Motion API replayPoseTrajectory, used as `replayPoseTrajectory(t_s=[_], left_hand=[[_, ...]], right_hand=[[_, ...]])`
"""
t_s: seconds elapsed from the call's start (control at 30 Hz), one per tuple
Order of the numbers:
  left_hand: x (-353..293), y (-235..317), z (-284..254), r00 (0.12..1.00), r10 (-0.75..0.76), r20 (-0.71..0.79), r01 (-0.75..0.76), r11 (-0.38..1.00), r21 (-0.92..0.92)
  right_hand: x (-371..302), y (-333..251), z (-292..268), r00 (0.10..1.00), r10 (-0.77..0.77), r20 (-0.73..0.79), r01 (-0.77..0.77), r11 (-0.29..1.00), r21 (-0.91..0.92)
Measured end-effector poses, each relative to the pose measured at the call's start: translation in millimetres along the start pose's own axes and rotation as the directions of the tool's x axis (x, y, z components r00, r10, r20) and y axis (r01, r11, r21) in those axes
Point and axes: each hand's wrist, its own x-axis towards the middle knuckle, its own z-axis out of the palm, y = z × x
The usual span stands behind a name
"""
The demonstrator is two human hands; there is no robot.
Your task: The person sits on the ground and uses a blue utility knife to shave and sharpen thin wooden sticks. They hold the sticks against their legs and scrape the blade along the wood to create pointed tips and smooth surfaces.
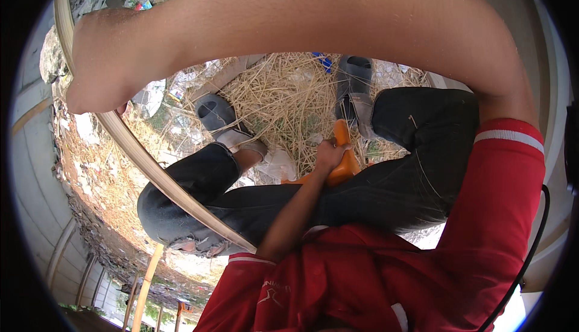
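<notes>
My right arm reaches across the upper part of the view to the far left. There my right hand [99, 60] is closed around a long, pale split-bamboo strip [157, 172]; most of its fingers are turned away from view. The strip slants down over my left knee, and its lower end meets my left sleeve. Between my legs, my left hand [330, 156] grips a smooth orange piece [342, 131] that sticks up past the fist. More of the orange thing [344, 170] shows beside the wrist, and my thigh and forearm hide the rest, so its kind is unclear.
Straw and shavings [283, 90] cover the ground around my grey clogs [215, 113]. Litter and stones lie beyond. A panelled wall [33, 193] curves along the left, with an upright bamboo pole [146, 287] near it. A black cable [537, 235] hangs by my right sleeve.
</notes>
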Motion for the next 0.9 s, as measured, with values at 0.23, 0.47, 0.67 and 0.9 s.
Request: replayPoseTrajectory(t_s=[0.23, 0.47, 0.67, 0.9], left_hand=[[10, -4, 9, 0.993, 0.109, 0.041, -0.113, 0.99, 0.091], [9, -5, 6, 0.99, 0.134, 0.039, -0.139, 0.975, 0.174], [27, -11, 2, 0.998, 0.007, 0.059, -0.011, 0.998, 0.068], [31, 30, 10, 0.988, -0.073, 0.136, 0.058, 0.992, 0.11]], right_hand=[[-24, -64, 45, 0.971, 0.096, -0.221, -0.138, 0.973, -0.186], [7, -82, 71, 0.99, -0.068, -0.127, 0.025, 0.949, -0.315], [43, -35, 21, 0.914, -0.297, 0.276, 0.375, 0.878, -0.298], [61, 28, -31, 0.951, -0.052, 0.306, -0.015, 0.977, 0.212]])
